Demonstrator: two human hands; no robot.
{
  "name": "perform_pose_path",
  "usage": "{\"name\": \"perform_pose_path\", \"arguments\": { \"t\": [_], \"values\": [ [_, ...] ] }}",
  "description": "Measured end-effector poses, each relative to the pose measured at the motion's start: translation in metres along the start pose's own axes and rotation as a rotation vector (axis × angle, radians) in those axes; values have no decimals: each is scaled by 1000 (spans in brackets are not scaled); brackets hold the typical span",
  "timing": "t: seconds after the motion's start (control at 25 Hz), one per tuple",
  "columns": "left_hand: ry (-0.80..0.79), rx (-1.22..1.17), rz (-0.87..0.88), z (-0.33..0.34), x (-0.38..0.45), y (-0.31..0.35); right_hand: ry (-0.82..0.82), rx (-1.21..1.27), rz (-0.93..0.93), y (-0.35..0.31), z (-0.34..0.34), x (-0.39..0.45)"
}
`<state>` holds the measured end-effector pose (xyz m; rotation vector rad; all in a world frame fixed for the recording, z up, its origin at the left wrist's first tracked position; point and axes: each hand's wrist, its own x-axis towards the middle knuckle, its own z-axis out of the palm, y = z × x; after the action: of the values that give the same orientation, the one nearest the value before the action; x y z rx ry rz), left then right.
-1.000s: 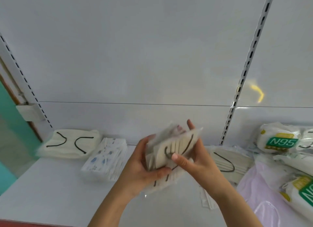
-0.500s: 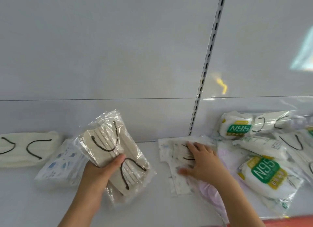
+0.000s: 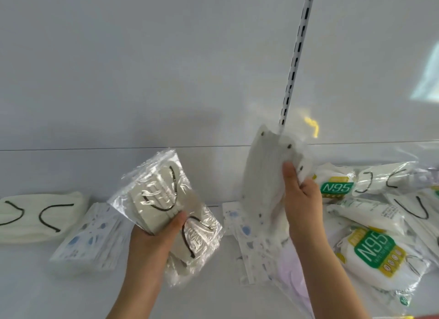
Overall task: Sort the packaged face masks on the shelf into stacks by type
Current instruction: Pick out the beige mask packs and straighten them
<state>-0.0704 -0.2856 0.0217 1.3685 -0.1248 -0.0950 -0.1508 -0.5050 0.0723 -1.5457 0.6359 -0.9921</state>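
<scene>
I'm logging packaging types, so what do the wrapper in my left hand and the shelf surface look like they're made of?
The wrapper gripped by your left hand looks like thin clear plastic film: glossy, crinkled, with bright glare, and the mask's dark ear loops show through. The shelf looks like smooth white painted metal or laminate with a matte finish; the picture cannot settle which.
</scene>
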Motion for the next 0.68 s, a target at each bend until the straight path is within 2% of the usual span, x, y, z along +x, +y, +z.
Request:
{"name": "perform_pose_path", "arguments": {
  "t": [0.08,0.16,0.24,0.36,0.48,0.56,0.68],
  "values": [
    [50,107,89,8,-2,1,-44,113,72,-9,15,-18],
    [35,208,136,15,-5,2,-129,127,107,-13,30,-40],
    [-67,276,124,21,-8,2,-225,160,173,-11,40,-55],
    [-261,338,48,18,-12,4,-388,312,370,-16,46,-69],
    [-316,268,-6,9,-10,2,-547,434,398,-14,41,-65],
    [-323,86,-120,5,-9,5,-549,359,283,-13,37,-63],
    [-407,-62,-222,1,-9,9,-350,-229,-181,-2,33,-59]
  ]
}}
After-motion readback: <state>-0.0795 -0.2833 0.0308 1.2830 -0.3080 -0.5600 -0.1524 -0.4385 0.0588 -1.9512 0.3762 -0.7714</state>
